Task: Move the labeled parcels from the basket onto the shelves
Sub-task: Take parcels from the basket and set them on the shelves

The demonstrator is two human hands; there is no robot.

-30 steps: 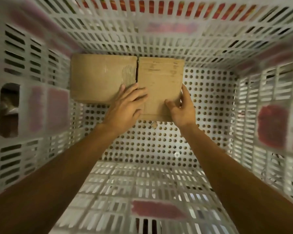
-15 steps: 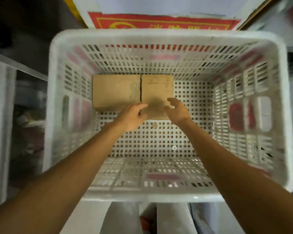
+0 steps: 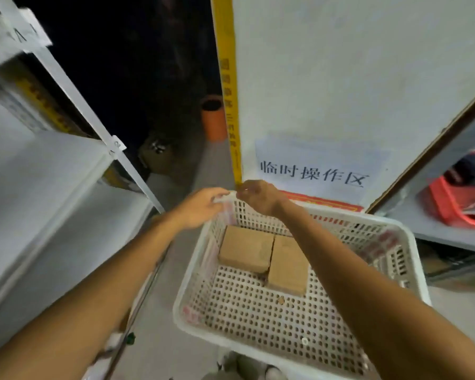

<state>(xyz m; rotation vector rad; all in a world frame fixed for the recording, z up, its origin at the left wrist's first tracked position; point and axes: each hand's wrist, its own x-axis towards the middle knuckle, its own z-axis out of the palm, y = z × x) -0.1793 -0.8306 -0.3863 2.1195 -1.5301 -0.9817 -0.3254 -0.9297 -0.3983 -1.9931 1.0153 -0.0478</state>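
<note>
Head view: left hand [image 3: 203, 207] and right hand [image 3: 258, 196] have lifted off the parcels [image 3: 246, 248] and now hover at the 11 o'clock rim corner of the basket [image 3: 412, 237], so nothing is shelved yet. The left hand's fingers are loosely straight and hold nothing. The right hand is curled, and blur hides whether it pinches anything. Two parcels lie touching at the basket floor's 11 o'clock. There is one basket, with shelves [image 3: 39, 174] at 9 o'clock.

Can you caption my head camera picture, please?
Left hand and right hand at the far rim of the white basket; two cardboard parcels lie side by side inside.
</note>
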